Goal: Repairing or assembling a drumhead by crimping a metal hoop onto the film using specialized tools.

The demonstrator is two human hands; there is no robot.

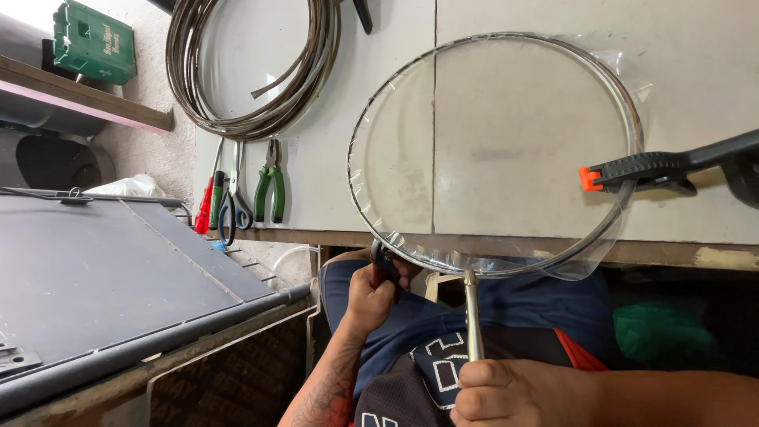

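- Left hand (370, 299): fingers clenched round a dark-handled tool (385, 263) biting the hoop's lower rim.
- Metal hoop (362, 112) with clear film, overhanging the desk (711, 229) edge: likely light and springy, with film that tears easily; best held by the rim.
- Right hand (506, 391): fingers wrapped round a metal tool (473, 316) touching the rim.
- Black clamp (656, 168) pins the hoop's right side.

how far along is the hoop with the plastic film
Looks done: clear film spans the metal hoop, and a black clamp pins the right rim. In hand: the left hand grips the lower rim with a dark tool, the right hand holds a metal rod up to the same edge. Likely left: loose film hangs past the bottom right rim, and more sticks out at the top right.
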